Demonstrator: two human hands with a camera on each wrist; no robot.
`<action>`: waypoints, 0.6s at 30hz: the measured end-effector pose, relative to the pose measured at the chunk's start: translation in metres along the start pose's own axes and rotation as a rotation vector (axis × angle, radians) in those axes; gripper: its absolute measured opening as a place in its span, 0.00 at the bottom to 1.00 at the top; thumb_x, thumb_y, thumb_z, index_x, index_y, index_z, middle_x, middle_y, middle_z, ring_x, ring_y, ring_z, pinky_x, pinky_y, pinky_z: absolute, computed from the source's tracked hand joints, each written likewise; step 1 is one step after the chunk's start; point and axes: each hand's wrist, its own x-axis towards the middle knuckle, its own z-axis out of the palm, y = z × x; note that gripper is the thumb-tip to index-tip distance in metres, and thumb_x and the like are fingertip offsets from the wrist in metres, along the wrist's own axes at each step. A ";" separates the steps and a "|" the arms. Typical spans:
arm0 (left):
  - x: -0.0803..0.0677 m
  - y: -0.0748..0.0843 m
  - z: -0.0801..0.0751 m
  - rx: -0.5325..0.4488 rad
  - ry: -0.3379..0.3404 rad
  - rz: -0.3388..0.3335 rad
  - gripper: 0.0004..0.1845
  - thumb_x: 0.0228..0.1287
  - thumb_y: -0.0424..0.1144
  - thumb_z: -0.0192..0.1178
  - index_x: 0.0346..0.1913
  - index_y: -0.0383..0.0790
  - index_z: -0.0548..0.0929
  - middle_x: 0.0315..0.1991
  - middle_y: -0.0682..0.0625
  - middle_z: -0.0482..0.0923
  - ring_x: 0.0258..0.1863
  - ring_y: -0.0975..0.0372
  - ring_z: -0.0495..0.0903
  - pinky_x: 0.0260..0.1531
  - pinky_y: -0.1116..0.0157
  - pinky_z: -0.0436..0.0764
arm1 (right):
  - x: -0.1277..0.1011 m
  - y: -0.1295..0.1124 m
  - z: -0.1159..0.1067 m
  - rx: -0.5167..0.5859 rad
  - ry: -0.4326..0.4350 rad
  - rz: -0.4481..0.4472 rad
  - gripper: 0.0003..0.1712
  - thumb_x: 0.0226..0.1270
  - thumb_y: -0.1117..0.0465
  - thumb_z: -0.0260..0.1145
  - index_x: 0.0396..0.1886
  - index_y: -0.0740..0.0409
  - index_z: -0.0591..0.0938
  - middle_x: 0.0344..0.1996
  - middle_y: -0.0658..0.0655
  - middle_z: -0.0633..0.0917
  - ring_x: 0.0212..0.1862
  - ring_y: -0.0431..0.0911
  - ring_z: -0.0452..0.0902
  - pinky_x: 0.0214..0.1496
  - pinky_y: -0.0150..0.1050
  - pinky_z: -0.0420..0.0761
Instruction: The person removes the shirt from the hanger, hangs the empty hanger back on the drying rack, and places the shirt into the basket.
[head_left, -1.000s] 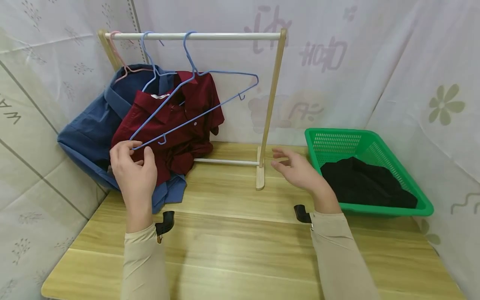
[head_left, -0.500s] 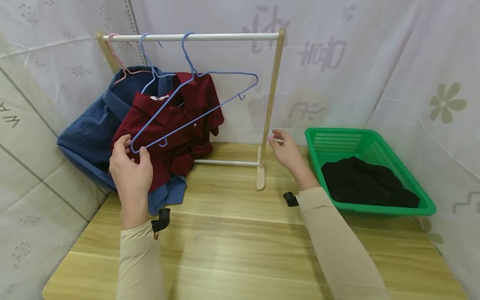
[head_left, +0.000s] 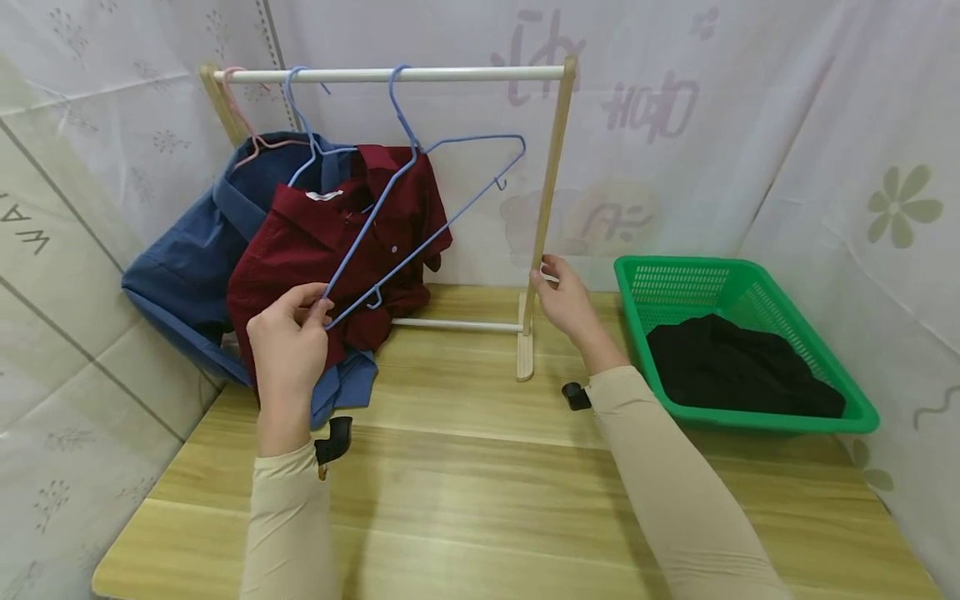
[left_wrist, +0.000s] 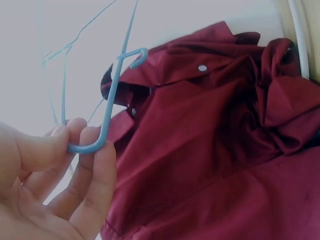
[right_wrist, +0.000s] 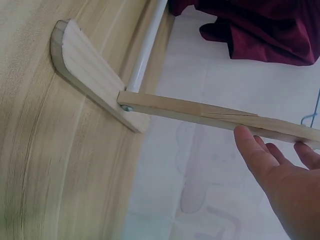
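The left hand [head_left: 288,346] pinches the low corner of a thin blue hanger [head_left: 420,212], thumb and fingers closed on the wire. The right hand [head_left: 566,300] rests against the wooden post [head_left: 546,200] of the little clothes rack; its fingers look mostly straight, touching the wood. In the head view, the hanger's hook sits on the white bar [head_left: 390,74] at the top. The hanger is empty and tilted: its long bottom wire runs from the left hand, low and left, up to the right and back toward the post. It hangs in front of a dark red shirt [head_left: 330,250], with a blue shirt [head_left: 187,258] behind that. A green basket [head_left: 750,283] with black cloth [head_left: 738,367] stands on the wooden surface [head_left: 480,483], off to the right. Compared with a moment ago, the hook has slid to the right along the bar, the left hand has moved right with the corner, and the right hand has reached the post.

In the left wrist view, the fingers [left_wrist: 92,165] wrap the hanger's bent corner [left_wrist: 100,135], close to the red shirt [left_wrist: 215,150].

In the right wrist view, the fingertips [right_wrist: 250,147] touch the post [right_wrist: 200,112] near its foot [right_wrist: 87,70].
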 end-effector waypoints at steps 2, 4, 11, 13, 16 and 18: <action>-0.001 0.002 0.002 -0.012 -0.016 0.025 0.12 0.77 0.28 0.61 0.54 0.37 0.91 0.41 0.39 0.92 0.37 0.51 0.89 0.33 0.82 0.72 | 0.000 0.001 0.000 -0.003 -0.004 0.005 0.38 0.88 0.47 0.51 0.87 0.57 0.54 0.83 0.67 0.61 0.83 0.65 0.61 0.80 0.61 0.69; -0.001 0.003 0.003 -0.024 -0.035 0.050 0.12 0.77 0.27 0.60 0.54 0.36 0.91 0.41 0.39 0.92 0.36 0.50 0.89 0.33 0.83 0.72 | 0.001 0.002 -0.001 -0.008 -0.010 0.011 0.38 0.88 0.47 0.51 0.87 0.56 0.53 0.84 0.66 0.61 0.83 0.64 0.60 0.81 0.60 0.69; 0.003 0.010 -0.002 -0.028 -0.122 0.057 0.14 0.79 0.33 0.59 0.59 0.37 0.88 0.50 0.41 0.90 0.44 0.52 0.88 0.37 0.86 0.72 | 0.009 -0.004 -0.006 -0.044 0.003 -0.014 0.39 0.88 0.45 0.49 0.88 0.55 0.53 0.84 0.65 0.61 0.83 0.63 0.62 0.80 0.60 0.69; 0.004 0.011 -0.004 -0.031 -0.133 0.040 0.15 0.80 0.37 0.59 0.61 0.39 0.87 0.53 0.42 0.89 0.45 0.58 0.87 0.38 0.86 0.73 | 0.011 -0.006 -0.007 -0.050 0.004 -0.013 0.38 0.89 0.45 0.48 0.88 0.54 0.52 0.84 0.64 0.61 0.83 0.63 0.62 0.80 0.60 0.70; 0.008 0.011 -0.007 -0.037 -0.121 0.020 0.16 0.81 0.42 0.57 0.61 0.39 0.87 0.52 0.43 0.90 0.41 0.68 0.84 0.38 0.85 0.74 | 0.016 -0.006 -0.008 -0.059 0.012 0.006 0.36 0.89 0.45 0.45 0.88 0.52 0.52 0.84 0.63 0.62 0.83 0.62 0.62 0.79 0.59 0.71; 0.013 0.010 -0.009 -0.051 -0.102 0.008 0.17 0.83 0.44 0.54 0.61 0.39 0.87 0.51 0.42 0.90 0.38 0.74 0.82 0.38 0.84 0.75 | 0.020 -0.007 -0.008 -0.062 0.024 0.012 0.35 0.90 0.46 0.42 0.88 0.52 0.53 0.83 0.64 0.63 0.83 0.62 0.62 0.79 0.59 0.71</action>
